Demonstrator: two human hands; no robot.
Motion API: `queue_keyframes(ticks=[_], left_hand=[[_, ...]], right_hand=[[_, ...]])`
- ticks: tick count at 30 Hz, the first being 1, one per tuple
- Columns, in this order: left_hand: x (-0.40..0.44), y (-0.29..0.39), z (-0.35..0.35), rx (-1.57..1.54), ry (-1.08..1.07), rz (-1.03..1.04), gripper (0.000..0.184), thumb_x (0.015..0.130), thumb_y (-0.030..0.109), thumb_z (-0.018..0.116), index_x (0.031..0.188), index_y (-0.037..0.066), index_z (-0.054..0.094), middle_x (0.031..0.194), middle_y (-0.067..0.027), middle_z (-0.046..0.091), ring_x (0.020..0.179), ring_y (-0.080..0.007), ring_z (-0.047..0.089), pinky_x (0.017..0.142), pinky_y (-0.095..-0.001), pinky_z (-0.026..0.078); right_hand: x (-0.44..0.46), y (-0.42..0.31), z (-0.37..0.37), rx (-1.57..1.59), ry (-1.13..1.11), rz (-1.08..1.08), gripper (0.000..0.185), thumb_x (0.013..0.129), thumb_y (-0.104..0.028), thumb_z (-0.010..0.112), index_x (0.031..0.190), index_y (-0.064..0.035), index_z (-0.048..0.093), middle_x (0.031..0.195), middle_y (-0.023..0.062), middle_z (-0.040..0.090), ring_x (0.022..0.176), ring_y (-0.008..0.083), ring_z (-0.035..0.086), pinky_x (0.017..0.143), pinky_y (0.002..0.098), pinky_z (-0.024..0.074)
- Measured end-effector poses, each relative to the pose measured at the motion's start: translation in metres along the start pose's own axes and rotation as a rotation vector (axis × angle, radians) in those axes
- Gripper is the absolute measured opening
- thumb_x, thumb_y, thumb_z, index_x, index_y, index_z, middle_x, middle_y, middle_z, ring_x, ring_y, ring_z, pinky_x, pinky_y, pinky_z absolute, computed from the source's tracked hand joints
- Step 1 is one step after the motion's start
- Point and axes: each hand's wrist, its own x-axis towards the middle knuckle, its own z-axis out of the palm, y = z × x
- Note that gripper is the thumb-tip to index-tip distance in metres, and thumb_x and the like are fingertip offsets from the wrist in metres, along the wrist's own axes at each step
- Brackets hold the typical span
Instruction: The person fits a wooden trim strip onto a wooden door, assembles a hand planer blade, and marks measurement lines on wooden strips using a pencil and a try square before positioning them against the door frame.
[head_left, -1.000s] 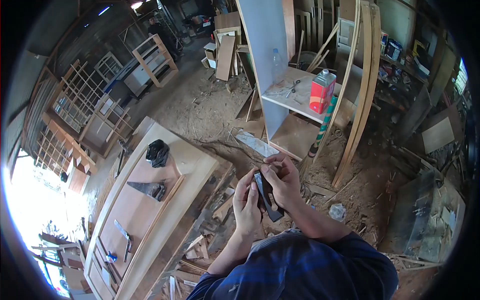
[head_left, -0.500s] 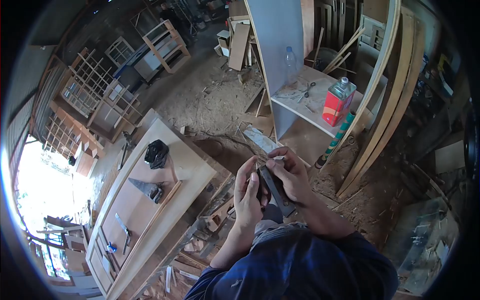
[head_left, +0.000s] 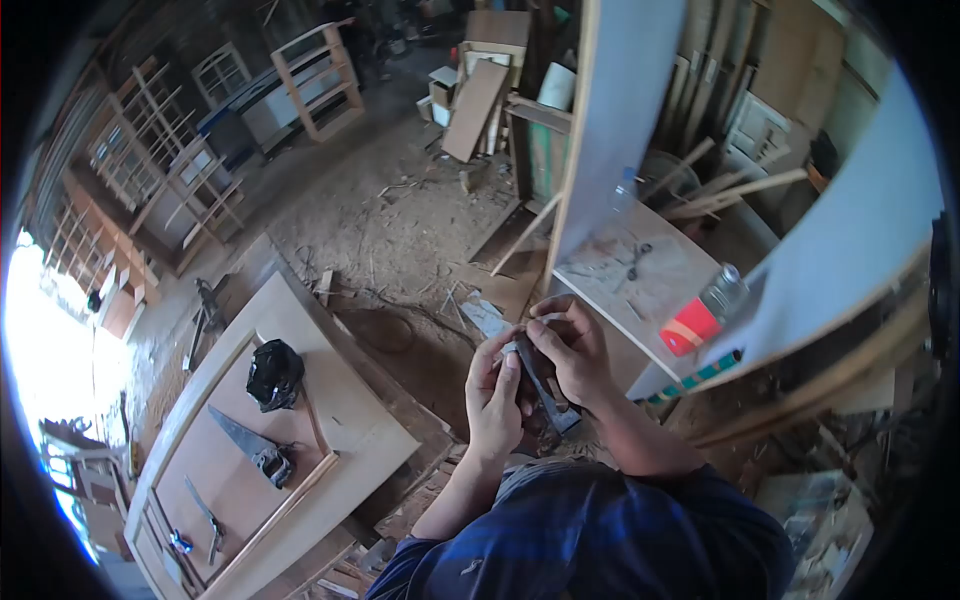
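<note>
In front of my body, my left hand [head_left: 496,395] and my right hand [head_left: 573,355] meet at the fingertips. Between them is a dark, narrow bar-shaped tool [head_left: 548,395], tilted, its exact kind unclear. My left fingers are curled around its near side, with the thumb pointing up. The right thumb and fingers pinch close to its upper end, where a small pale bit shows, too small to name. My palms hide part of the tool.
On the left, a wooden panel [head_left: 372,440] carries a handsaw [head_left: 245,442], a black plastic bag [head_left: 275,375] and a smaller blade tool [head_left: 207,520]. At right, a cabinet shelf [head_left: 640,300] bears scissors [head_left: 634,262], a plastic bottle [head_left: 622,195] and a red can [head_left: 700,318].
My view has swung to the right and tilted, so the cabinet and panel sit differently in the picture. Both hands stay together on the dark tool, with the fingertips slightly shifted.
</note>
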Motion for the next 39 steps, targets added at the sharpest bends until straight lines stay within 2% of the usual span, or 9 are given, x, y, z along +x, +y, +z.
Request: queue_keyframes(ticks=[6,8,12,16,20,23,27,31,39], left_hand=[[0.084,0.027,-0.049,0.025,0.108,0.124,0.035,0.117,0.020,0.053,0.149,0.007,0.055,0.100,-0.0049,0.076,0.060,-0.0017,0.056,0.049,-0.0175,0.038],[0.100,0.033,-0.065,0.038,0.172,0.178,0.036,0.117,0.020,0.053,0.151,0.007,0.054,0.098,-0.0052,0.075,0.060,-0.0022,0.056,0.049,-0.0183,0.038],[0.118,0.056,-0.101,0.024,0.365,0.239,0.038,0.117,0.020,0.052,0.152,0.007,0.054,0.088,-0.0032,0.068,0.057,-0.0039,0.050,0.049,-0.0206,0.038],[0.112,0.067,-0.145,0.015,0.542,0.318,0.035,0.117,0.022,0.052,0.148,0.007,0.057,0.078,-0.0003,0.056,0.053,-0.0049,0.044,0.046,-0.0210,0.034],[0.119,0.069,-0.187,0.081,0.774,0.437,0.029,0.117,0.024,0.053,0.139,0.007,0.061,0.077,0.0022,0.055,0.053,-0.0032,0.044,0.045,-0.0195,0.032],[0.137,0.091,-0.190,0.117,0.967,0.421,0.023,0.116,0.022,0.056,0.130,0.006,0.064,0.073,0.0025,0.056,0.050,-0.0034,0.044,0.043,-0.0202,0.033],[0.189,0.098,-0.213,-0.011,0.943,0.558,0.021,0.114,0.020,0.058,0.125,0.004,0.065,0.082,0.0005,0.060,0.054,-0.0041,0.048,0.044,-0.0196,0.034],[0.252,0.129,-0.224,-0.144,0.925,0.504,0.026,0.114,0.022,0.057,0.131,0.003,0.066,0.091,-0.0017,0.064,0.061,-0.0065,0.055,0.049,-0.0225,0.040],[0.378,0.148,-0.279,-0.173,0.853,0.613,0.028,0.115,0.019,0.060,0.139,0.006,0.065,0.103,0.0015,0.068,0.079,-0.0037,0.061,0.060,-0.0197,0.044]], right_hand=[[0.103,0.027,0.059,-0.019,-0.102,0.014,0.023,0.108,-0.012,0.071,0.126,-0.0059,0.059,0.088,0.0030,0.075,0.075,0.0056,0.068,0.067,0.0218,0.0511],[0.122,0.032,0.081,-0.010,-0.136,0.049,0.020,0.109,-0.012,0.068,0.126,-0.0062,0.059,0.088,0.0021,0.074,0.075,0.0056,0.067,0.067,0.0215,0.0509],[0.173,0.064,0.116,0.157,-0.233,0.152,0.015,0.112,-0.014,0.064,0.125,-0.0084,0.061,0.079,-0.0016,0.068,0.059,0.0034,0.057,0.049,0.0205,0.0425],[0.221,0.081,0.136,0.096,-0.241,0.271,0.015,0.110,-0.020,0.068,0.122,-0.0113,0.064,0.073,-0.0026,0.061,0.051,0.0053,0.052,0.042,0.0231,0.0396],[0.265,0.140,0.172,0.104,-0.234,0.420,0.012,0.110,-0.020,0.068,0.120,-0.0137,0.066,0.072,-0.0027,0.061,0.051,0.0051,0.053,0.039,0.0231,0.0379],[0.289,0.153,0.212,0.049,-0.342,0.531,0.011,0.108,-0.021,0.071,0.116,-0.0143,0.066,0.077,-0.0025,0.061,0.054,0.0058,0.053,0.043,0.0231,0.0401],[0.348,0.175,0.252,0.121,-0.530,0.417,0.014,0.107,-0.020,0.073,0.119,-0.0140,0.068,0.077,-0.0035,0.065,0.054,0.0044,0.055,0.042,0.0217,0.0388],[0.406,0.147,0.289,0.085,-0.778,0.257,0.020,0.106,-0.019,0.075,0.123,-0.0113,0.066,0.081,-0.0023,0.067,0.056,0.0043,0.055,0.045,0.0213,0.0391],[0.505,0.192,0.341,0.042,-1.067,0.386,0.021,0.108,-0.015,0.072,0.127,-0.0098,0.065,0.077,-0.0057,0.064,0.062,0.0004,0.054,0.052,0.0205,0.0407]])
